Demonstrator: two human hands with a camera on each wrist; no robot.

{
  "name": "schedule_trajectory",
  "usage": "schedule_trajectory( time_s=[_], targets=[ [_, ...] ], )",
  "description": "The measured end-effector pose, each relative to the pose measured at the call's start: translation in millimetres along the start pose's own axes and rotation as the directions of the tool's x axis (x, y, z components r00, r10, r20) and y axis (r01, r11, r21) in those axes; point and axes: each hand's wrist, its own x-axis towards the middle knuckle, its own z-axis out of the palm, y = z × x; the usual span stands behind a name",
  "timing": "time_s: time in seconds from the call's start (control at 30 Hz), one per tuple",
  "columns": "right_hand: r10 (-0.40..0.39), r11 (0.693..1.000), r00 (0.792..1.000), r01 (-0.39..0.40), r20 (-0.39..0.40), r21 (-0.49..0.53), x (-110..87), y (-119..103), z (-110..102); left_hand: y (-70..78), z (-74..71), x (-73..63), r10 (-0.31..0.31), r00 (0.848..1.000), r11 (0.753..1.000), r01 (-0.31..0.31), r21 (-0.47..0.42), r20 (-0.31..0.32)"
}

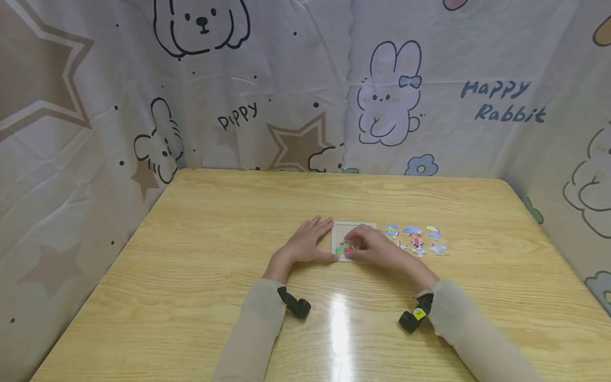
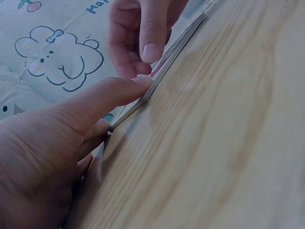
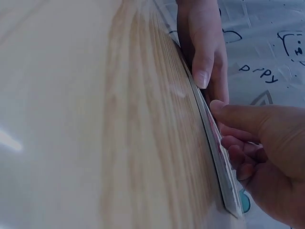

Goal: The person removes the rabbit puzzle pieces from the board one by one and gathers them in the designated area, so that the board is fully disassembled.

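Note:
A small pale puzzle board (image 1: 354, 227) lies flat at the middle of the wooden table (image 1: 215, 223). My left hand (image 1: 307, 241) lies on the table against the board's left edge, fingers straight and thumb (image 2: 119, 90) touching the front edge (image 2: 181, 43). My right hand (image 1: 369, 243) is over the board with fingers curled down, pinching a puzzle piece (image 1: 347, 251) among the pink and green pieces at the front left corner. In the right wrist view the right hand (image 3: 267, 143) curls over the board's edge (image 3: 209, 129), with the left hand (image 3: 202, 43) beyond it.
Several loose colourful puzzle pieces (image 1: 415, 239) lie in a cluster just right of the board. A cartoon-printed cloth (image 1: 391, 95) walls the table on the back and both sides. Small black wrist cameras (image 1: 297, 305) sit on both sleeves.

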Motion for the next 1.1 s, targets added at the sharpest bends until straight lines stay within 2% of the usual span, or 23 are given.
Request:
schedule_trajectory(
  time_s=[0.33,0.53,0.63,0.87,1.1],
  targets=[
    [0.025,1.000,0.998,-0.025,0.061,-0.001,10.9,-7.8,3.2,0.7,0.2,0.3,0.008,1.000,1.000,-0.008,-0.004,-0.005],
    [0.054,0.998,0.996,-0.056,0.064,0.019,13.9,-9.5,5.7,0.5,0.3,0.6,-0.004,1.000,1.000,0.004,-0.002,0.001],
    [0.068,0.997,0.996,-0.070,0.052,0.029,13.2,-11.2,7.1,0.3,0.6,0.4,-0.009,1.000,1.000,0.009,-0.008,0.002],
    [0.050,0.998,0.999,-0.050,0.008,0.036,9.0,-12.2,10.4,-0.4,1.6,0.8,-0.002,1.000,1.000,0.002,-0.009,-0.003],
    [0.034,0.999,0.996,-0.033,-0.079,0.014,6.1,-17.2,14.5,-1.0,1.0,0.4,-0.002,1.000,1.000,0.002,-0.009,-0.008]
  ],
)
